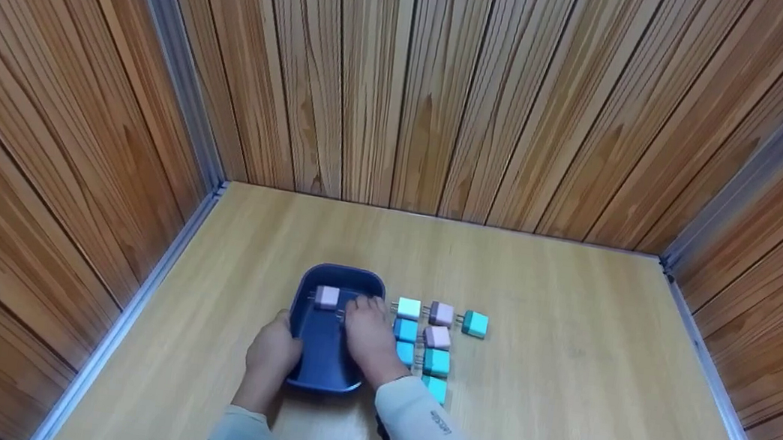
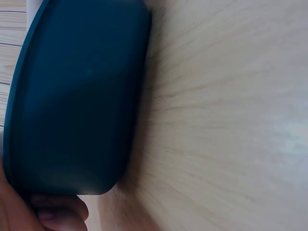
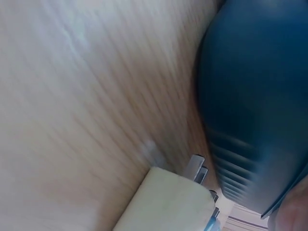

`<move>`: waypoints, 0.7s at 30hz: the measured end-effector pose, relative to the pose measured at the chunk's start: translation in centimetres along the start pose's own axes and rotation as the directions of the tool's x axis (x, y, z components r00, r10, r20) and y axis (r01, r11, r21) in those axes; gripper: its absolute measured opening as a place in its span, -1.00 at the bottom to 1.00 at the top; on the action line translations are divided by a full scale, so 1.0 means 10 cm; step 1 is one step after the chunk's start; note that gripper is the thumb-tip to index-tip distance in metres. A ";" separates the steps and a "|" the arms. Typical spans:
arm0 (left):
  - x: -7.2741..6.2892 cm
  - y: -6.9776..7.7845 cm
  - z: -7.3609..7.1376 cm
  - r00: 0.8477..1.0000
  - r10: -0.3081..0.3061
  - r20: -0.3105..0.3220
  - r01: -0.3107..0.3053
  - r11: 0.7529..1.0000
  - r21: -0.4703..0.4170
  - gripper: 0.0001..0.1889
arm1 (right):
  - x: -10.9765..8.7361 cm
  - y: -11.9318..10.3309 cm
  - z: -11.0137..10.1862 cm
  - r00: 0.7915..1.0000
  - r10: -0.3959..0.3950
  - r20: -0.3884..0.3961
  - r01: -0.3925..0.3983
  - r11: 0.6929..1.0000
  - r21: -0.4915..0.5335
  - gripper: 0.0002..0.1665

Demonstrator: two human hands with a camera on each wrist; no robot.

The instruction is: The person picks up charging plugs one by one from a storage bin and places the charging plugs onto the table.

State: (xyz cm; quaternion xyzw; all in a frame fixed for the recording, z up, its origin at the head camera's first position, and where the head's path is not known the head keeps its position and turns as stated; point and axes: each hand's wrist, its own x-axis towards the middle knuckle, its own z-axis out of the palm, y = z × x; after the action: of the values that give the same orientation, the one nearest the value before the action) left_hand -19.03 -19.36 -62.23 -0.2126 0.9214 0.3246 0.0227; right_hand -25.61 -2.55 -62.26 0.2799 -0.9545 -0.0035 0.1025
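Observation:
A dark blue tray (image 1: 318,362) stands on the table, and my left hand (image 1: 273,350) grips its left rim. The fingers (image 2: 65,207) curl against the tray's outer wall in the left wrist view. My right hand (image 1: 372,335) reaches over the right rim into the tray. Metal prongs (image 1: 341,315) poke out from under its fingertips, from a plug adapter whose body the hand mostly hides. A pale lilac plug adapter (image 1: 327,298) lies further back in the tray, prongs to the left.
Right of the tray, several plug adapters lie in rough columns: mint (image 1: 408,309), blue (image 1: 405,330), lilac (image 1: 441,314), pink (image 1: 436,337) and teal (image 1: 436,362). Another teal adapter (image 1: 475,324) is farthest right. A wood-panelled wall (image 1: 439,90) closes off the back.

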 end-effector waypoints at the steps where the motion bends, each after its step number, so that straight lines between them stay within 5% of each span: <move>1: 0.00 0.00 0.00 1.000 0.004 0.001 -0.004 1.000 0.005 -0.51 | 0.00 0.01 0.00 1.000 -0.003 -0.012 0.003 1.000 0.009 -0.77; 12: -0.01 0.06 0.01 0.999 -0.018 0.031 0.017 0.999 0.031 -0.47 | -0.02 0.07 -0.05 0.996 -0.021 0.088 0.010 0.993 0.117 -0.60; 21: -0.04 0.13 -0.01 0.996 -0.077 0.044 0.074 0.996 0.057 -0.47 | -0.10 0.06 -0.18 0.995 -0.072 0.068 0.052 0.965 0.259 -0.59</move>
State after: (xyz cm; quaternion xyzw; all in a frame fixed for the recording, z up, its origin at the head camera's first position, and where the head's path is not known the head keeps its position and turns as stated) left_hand -19.17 -18.42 -61.31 -0.2392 0.9206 0.3025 0.0621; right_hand -24.73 -1.37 -60.63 0.3204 -0.9409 0.1060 0.0284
